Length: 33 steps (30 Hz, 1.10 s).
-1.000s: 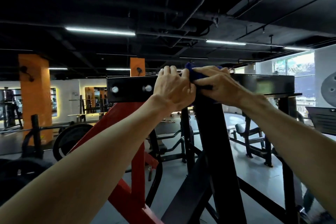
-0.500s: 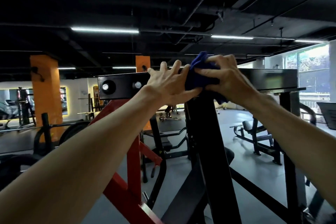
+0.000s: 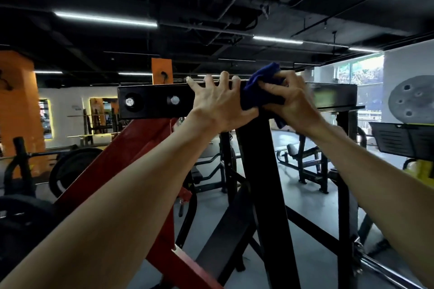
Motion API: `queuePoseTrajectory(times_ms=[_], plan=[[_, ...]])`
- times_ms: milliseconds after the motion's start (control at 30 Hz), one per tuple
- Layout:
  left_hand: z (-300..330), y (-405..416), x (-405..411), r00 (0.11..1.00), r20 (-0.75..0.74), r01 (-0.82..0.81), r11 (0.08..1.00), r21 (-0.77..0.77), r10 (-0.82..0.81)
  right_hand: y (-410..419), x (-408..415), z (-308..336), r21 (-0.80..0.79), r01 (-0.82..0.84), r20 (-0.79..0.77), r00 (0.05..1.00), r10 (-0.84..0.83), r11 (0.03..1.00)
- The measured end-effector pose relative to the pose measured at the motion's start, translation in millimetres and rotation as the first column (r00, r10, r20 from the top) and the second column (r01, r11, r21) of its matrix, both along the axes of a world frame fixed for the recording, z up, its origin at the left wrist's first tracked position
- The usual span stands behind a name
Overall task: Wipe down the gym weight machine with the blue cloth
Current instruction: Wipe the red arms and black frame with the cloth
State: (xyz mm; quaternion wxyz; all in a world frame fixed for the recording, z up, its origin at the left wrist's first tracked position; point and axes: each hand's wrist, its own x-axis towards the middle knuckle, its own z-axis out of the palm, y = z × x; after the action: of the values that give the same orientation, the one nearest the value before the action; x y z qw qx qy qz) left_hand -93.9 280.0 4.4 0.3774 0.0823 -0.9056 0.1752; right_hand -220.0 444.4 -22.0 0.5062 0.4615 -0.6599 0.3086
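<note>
setting: gym, dark ceiling with strip lights, orange pillars at left
machine: black top crossbar (image 3: 155, 101) of the weight machine, level across mid-frame, two round metal bolts on its left face; black upright post (image 3: 265, 183) under it, red angled frame (image 3: 131, 148) at lower left
blue cloth: blue cloth (image 3: 258, 91) bunched on the crossbar above the post, between the two hands, one corner sticking up, another hanging below the right hand
right hand: right hand (image 3: 293, 103) on the cloth, fingers curled and pinching it against the bar
left hand: left hand (image 3: 220, 103) flat on the bar face, fingers (image 3: 224, 78) spread and hooked over top edge, thumb side touching the cloth
arms: both bare, stretched forward and up
background: weight plates at left, other black machines on grey floor, window at right
</note>
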Motion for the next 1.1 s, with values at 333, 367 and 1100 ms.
queuePoseTrajectory(times_ms=[333,367,1100], plan=[[1,-1,-1,0.999,0.042,-0.029,0.997,-0.072,0.033,34,-40,-12,-0.05,-0.037,0.119,0.992,0.043,0.998],[2,2,-2,0.998,0.042,-0.046,0.997,-0.069,0.049,33,-40,-13,-0.084,-0.015,0.146,0.989,0.028,0.996],[-14,127,-109,0.955,-0.132,-0.296,0.887,-0.355,0.266,81,-143,-51,-0.028,0.132,-0.142,0.981,-0.134,0.991]])
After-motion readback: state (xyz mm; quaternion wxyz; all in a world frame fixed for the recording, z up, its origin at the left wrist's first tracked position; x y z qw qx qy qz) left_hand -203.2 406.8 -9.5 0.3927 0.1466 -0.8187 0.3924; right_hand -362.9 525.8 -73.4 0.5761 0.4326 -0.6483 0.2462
